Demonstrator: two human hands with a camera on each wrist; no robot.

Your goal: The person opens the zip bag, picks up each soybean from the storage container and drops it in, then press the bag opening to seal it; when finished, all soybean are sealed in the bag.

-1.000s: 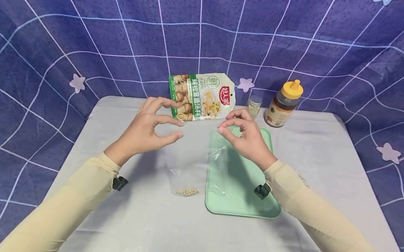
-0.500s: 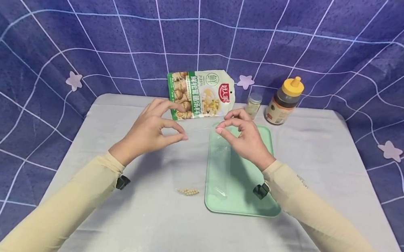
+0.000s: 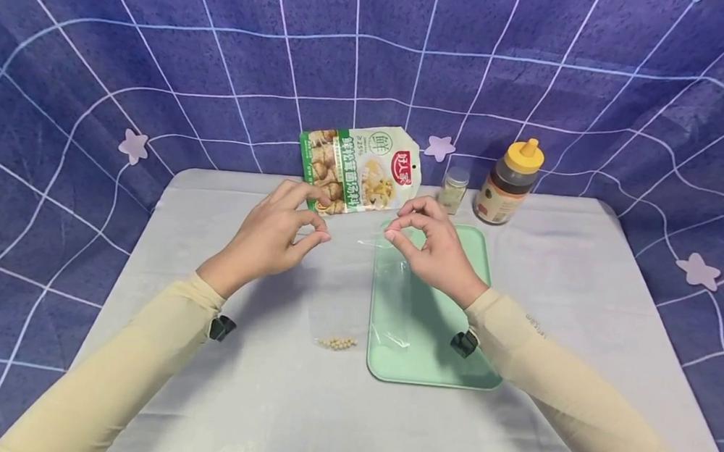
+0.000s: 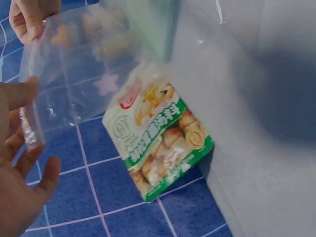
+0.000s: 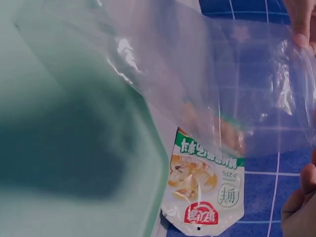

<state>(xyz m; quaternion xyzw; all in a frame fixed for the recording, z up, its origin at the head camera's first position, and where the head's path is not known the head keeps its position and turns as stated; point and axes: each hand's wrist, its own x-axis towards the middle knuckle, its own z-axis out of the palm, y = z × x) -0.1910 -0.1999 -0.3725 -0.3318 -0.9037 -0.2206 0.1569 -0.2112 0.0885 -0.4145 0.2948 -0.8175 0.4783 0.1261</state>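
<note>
Between the two hands hangs a clear plastic bag, with a small heap of pale yellow, soybean-like beans at its bottom. My left hand pinches the left side of the bag's top edge between thumb and index finger, the other fingers held loosely away. My right hand pinches the top edge on the right, thumb against fingertips. The right part of the bag overlaps a light green tray in the head view. Both wrist views show the see-through film stretched between the hands.
Behind the hands, a green and white mushroom-printed food pouch leans at the blue curtain. A small lidded jar and a dark squeeze bottle with a yellow cap stand to its right on the white-covered table.
My left thumb and index finger, apart one second ago, have come together on the bag's edge. The right hand keeps its pinch and has shifted slightly left.
</note>
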